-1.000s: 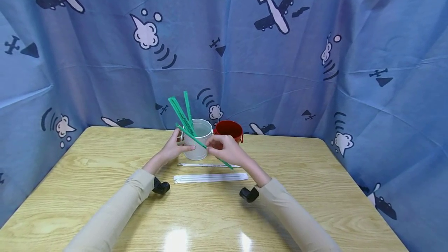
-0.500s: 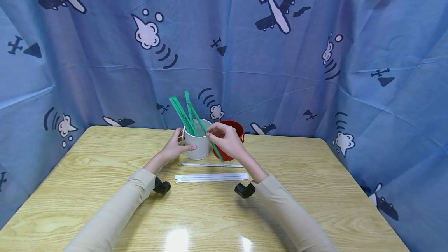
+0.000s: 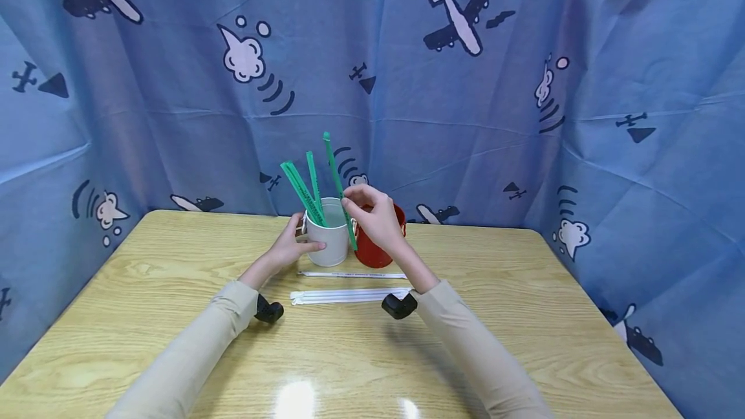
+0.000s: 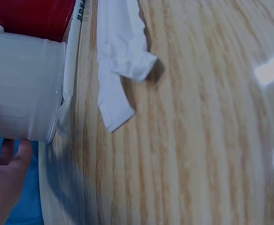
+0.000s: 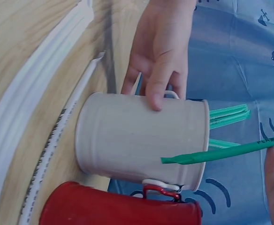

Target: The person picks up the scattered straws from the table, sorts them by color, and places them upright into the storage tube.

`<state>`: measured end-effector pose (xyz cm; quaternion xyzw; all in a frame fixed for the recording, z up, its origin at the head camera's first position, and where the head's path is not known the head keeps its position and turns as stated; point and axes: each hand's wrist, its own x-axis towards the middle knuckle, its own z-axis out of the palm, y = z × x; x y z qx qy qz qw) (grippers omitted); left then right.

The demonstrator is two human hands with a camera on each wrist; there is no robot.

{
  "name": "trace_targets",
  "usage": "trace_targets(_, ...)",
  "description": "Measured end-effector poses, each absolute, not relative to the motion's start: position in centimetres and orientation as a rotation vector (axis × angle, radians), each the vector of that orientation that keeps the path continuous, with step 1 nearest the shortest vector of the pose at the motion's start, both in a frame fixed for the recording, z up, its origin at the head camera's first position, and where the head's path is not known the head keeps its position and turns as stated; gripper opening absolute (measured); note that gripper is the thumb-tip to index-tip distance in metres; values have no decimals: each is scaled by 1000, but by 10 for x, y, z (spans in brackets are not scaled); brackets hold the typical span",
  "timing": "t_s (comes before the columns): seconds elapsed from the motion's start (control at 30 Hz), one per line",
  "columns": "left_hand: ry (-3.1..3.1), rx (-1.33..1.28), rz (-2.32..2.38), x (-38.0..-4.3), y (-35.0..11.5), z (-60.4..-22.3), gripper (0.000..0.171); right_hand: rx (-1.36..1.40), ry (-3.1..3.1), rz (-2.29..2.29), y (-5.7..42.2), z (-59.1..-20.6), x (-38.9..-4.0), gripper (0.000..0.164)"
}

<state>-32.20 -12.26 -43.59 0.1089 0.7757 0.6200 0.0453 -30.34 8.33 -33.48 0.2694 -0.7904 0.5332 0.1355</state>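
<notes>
My left hand [image 3: 285, 247] grips a small white metal bucket [image 3: 328, 244] by its left side, thumb along the front wall and fingers round by the handle. Several green paper-wrapped straws [image 3: 299, 187] stand in that bucket, leaning left. Between thumb and fingertips my right hand [image 3: 375, 215] pinches one more green wrapped straw [image 3: 334, 163], nearly upright, its lower end in front of the bucket's right rim. In the right wrist view this straw's free end [image 5: 174, 159] overlaps the bucket's wall, outside the opening.
A red bucket [image 3: 371, 254] stands against the white one's right side, partly behind my right hand. In front lie a single white wrapped straw [image 3: 352, 275] and, nearer, several more white wrapped straws [image 3: 343, 296]. A blue curtain [image 3: 326, 83] hangs behind the wooden table [image 3: 495, 315].
The green straw in my right hand has swung from a slant across the white bucket's front to nearly upright at its right side, and has risen. My left hand stays put.
</notes>
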Motion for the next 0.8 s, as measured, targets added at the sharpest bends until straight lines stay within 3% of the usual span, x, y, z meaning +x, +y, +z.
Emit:
trace_targets(0.47,2369,313,1902,-322,-121,-434,83,736,-2065,1604,72,-318,-304,19)
trace_targets(0.8,2381,324,1893,-324,-120,-436,83,743,-2145,1575,64,-333,-310,22)
